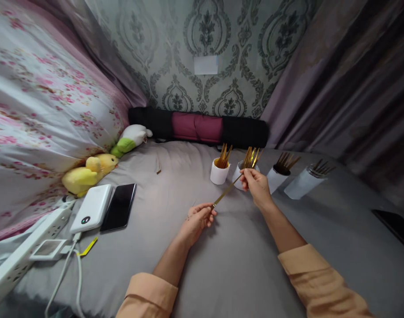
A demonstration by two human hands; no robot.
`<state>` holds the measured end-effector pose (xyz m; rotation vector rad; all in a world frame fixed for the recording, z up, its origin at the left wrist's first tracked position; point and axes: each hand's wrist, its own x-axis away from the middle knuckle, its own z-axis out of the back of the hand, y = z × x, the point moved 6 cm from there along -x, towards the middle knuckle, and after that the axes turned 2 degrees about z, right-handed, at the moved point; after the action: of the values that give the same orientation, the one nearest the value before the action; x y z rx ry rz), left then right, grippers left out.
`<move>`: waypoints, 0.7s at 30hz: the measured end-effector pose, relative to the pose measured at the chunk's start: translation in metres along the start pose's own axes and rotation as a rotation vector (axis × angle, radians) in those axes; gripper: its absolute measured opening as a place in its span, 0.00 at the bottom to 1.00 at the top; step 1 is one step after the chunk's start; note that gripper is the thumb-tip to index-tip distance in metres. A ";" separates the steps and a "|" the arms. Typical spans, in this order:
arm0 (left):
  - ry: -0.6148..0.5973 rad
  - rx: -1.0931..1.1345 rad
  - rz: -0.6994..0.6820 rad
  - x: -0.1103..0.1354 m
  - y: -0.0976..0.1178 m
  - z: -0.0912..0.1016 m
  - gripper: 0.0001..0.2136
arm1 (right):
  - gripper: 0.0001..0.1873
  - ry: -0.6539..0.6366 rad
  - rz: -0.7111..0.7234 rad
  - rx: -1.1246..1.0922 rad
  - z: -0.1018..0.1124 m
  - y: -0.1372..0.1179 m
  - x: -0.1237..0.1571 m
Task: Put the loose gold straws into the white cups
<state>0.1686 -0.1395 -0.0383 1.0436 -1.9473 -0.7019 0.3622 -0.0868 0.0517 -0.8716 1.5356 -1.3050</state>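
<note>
My left hand (198, 219) pinches the lower end of a thin gold piece of cutlery (225, 192) that slants up to the right. My right hand (256, 184) grips the upper end of the same piece, in front of a white cup (239, 178) holding gold cutlery. To its left stands another white cup (219, 172) with gold pieces. Two more white cups sit to the right, one upright (275, 178) and one leaning over (300, 184). All rest on a grey bedsheet (221, 256).
A white power bank (92, 206) and a black phone (118, 206) lie at the left, beside a white power strip (26, 247) with cables. Yellow (87, 173) and green-white (130, 139) plush toys sit by a floral quilt. A black-and-maroon roll (198, 126) lies against the wall. A dark phone (395, 226) is at the right.
</note>
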 end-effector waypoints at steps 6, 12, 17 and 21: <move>-0.019 0.010 0.005 0.001 0.001 -0.001 0.13 | 0.16 -0.011 0.017 0.020 -0.002 -0.006 -0.003; -0.020 0.056 0.013 0.001 0.003 0.001 0.11 | 0.15 0.012 0.070 0.067 0.003 -0.017 -0.014; -0.006 0.118 0.044 0.002 0.005 0.002 0.10 | 0.14 0.035 0.142 0.089 0.011 -0.038 -0.030; -0.004 0.172 0.052 0.003 0.007 0.004 0.09 | 0.13 0.073 0.199 0.115 0.015 -0.061 -0.044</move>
<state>0.1612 -0.1380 -0.0347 1.0906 -2.0585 -0.5153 0.3890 -0.0628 0.1199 -0.5887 1.5448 -1.2764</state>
